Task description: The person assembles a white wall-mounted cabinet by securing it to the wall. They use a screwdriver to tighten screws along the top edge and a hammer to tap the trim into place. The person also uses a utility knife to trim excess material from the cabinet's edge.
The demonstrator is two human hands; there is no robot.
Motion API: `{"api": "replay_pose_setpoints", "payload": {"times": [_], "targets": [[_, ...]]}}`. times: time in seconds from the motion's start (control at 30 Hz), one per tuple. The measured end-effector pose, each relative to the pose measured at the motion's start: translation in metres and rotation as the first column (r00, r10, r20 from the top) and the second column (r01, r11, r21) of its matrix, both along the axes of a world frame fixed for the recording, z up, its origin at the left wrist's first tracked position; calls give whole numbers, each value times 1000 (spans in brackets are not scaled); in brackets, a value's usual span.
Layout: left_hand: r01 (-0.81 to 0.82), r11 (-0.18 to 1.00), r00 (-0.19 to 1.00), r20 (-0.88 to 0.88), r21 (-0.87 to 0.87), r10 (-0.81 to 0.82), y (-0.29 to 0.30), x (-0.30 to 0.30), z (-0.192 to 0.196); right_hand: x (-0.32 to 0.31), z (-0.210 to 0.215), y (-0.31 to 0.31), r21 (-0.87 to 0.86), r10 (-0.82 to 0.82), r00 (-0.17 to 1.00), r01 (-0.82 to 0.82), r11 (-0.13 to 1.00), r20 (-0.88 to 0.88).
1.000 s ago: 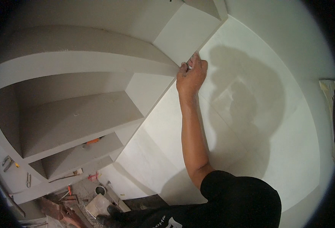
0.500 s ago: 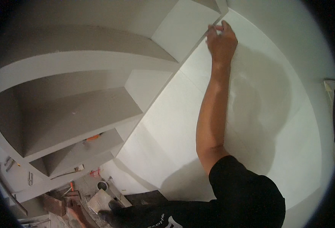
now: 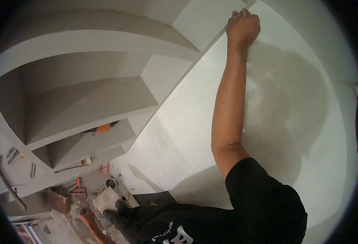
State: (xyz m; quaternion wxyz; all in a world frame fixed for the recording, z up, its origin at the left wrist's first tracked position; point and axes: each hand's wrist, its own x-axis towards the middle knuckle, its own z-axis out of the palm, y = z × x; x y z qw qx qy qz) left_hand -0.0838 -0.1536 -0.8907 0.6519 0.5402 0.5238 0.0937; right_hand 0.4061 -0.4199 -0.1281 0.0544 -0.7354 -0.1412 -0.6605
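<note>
My right hand, at the end of a raised arm, is at the top by the seam where the grey-white shelf unit meets a pale tiled surface. Its fingers are curled inward, and whatever they may hold is too small or hidden to make out. Down at the lower left, my left hand hangs over the littered floor; its fingers are too small and dim to read. A brown block and an orange-handled tool lie near it.
A brush lies on the unit's ledge, an orange-handled tool inside a lower shelf. A hammer-like tool and pliers rest at far left. A round container and a pale slab are on the floor by my feet.
My right hand has gone further up along the seam, and its fingers are more tightly curled. The view has shifted a little, and my left hand shows more plainly.
</note>
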Motion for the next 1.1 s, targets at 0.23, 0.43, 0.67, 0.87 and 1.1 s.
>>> {"api": "replay_pose_setpoints", "payload": {"times": [0.23, 0.43, 0.67, 0.87, 1.1], "targets": [[-117, 990, 993, -34, -79, 114, -7, -27, -20, -17, -26, 10, -19, -71, 997, 72, 997, 25], [53, 998, 980, -195, 31, -46, 3, -35, -71, -11, -32, 21, 15, -10, 999, 9, 1000, 39], [-70, 995, 997, 4, -72, 71, -6, -39, -66, -12, -42, 24, 65, -14, 998, 10, 998, 64], [170, 979, 981, -109, 116, -158, -18, -41, 32, 8, -68, -28, -66, -147, 977, 159, 985, 153], [107, 946, 964, -263, 305, -24, -11, -38, 56, 113, -63, -79, -63, -174, 977, 182, 981, 120]]}}
